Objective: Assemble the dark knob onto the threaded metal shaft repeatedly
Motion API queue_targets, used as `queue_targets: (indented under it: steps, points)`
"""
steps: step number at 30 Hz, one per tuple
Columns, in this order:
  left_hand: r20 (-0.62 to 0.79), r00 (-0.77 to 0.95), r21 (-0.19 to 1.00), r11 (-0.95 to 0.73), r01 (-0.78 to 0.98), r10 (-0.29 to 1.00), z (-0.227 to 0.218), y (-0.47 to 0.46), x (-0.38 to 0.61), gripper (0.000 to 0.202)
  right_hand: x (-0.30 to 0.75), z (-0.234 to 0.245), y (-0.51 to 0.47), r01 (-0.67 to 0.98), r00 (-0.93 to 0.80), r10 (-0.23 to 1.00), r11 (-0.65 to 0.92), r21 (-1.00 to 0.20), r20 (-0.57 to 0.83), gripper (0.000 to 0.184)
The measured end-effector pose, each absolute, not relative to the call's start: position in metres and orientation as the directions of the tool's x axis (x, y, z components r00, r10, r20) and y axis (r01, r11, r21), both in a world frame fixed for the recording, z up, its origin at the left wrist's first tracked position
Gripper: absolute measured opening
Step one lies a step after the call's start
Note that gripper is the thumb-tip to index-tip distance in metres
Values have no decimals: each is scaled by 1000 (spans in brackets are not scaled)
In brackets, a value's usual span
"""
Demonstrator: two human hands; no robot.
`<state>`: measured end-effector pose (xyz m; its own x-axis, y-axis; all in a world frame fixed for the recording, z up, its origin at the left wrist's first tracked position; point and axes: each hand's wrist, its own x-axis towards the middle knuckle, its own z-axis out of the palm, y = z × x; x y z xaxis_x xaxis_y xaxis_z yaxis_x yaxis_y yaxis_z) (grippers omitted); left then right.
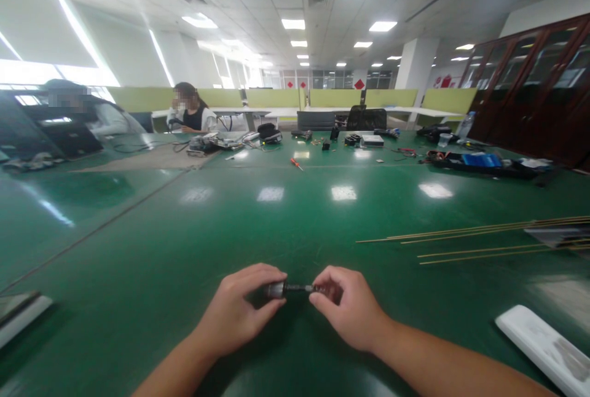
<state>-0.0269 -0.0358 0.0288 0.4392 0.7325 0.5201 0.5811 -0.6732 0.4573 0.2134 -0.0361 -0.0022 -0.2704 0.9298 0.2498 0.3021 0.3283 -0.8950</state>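
Observation:
Low over the green table [286,225], both my hands hold one small dark cylindrical part [291,289] with a silvery end on its left. My left hand [237,311] pinches the silvery end between thumb and fingers. My right hand [345,308] pinches the dark right end, its fingers curled around it. The part lies level between the two hands, just above the table near its front edge.
Several thin brass-coloured rods [474,234] lie to the right. A white flat device [546,345] rests at the near right, a grey flat object [18,314] at the near left. A red screwdriver [296,164], tools and cables lie far off. Two people sit at the far left.

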Motion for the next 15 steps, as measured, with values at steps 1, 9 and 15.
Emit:
queue_targets:
  steps: [1, 9, 15]
  points:
    - [518, 439, 456, -671, 584, 734, 29, -36, -27, 23, 213, -3, -36, 303, -270, 931, 325, -896, 246, 4]
    - [545, 402, 402, -650, 645, 736, 24, -33, -35, 29, 213, -3, -36, 294, -273, 937, 299, -908, 220, 6]
    - [649, 240, 357, -568, 742, 722, 28, -24, -47, 23, 213, -2, -35, 264, -282, 935, 289, -920, 213, 12]
